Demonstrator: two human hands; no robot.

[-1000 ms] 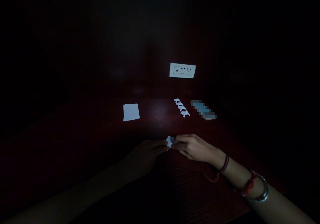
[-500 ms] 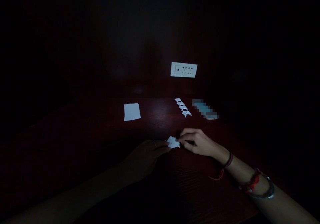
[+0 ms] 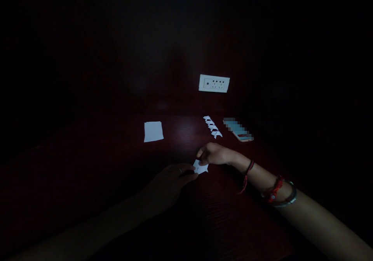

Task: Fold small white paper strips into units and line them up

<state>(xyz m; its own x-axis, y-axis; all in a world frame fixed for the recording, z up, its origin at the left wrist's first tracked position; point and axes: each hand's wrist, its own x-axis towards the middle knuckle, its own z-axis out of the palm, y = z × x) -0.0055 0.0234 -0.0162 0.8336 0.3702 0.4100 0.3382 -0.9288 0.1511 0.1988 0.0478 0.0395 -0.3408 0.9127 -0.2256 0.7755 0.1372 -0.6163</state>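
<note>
A small white piece of folded paper (image 3: 201, 168) lies low over the dark red table, between my two hands. My left hand (image 3: 173, 179), in shadow and with a ring on one finger, pinches the paper's left edge between thumb and fingers. From the far right, my right hand (image 3: 212, 154) reaches over the top edge; its thumb lies on the paper and its fingers curl behind. Part of the paper is hidden under that thumb. Bracelets circle my right wrist and forearm.
A square stack of white paper (image 3: 153, 131) lies at the back left. Several folded paper pieces (image 3: 212, 127) form a slanted row at the back right, beside a phone (image 3: 238, 130). Behind, a white wall socket (image 3: 214, 83) is mounted. The surroundings are very dark.
My right hand has moved from the paper's right side up and left to its top edge. My left hand keeps its grip on the left edge.
</note>
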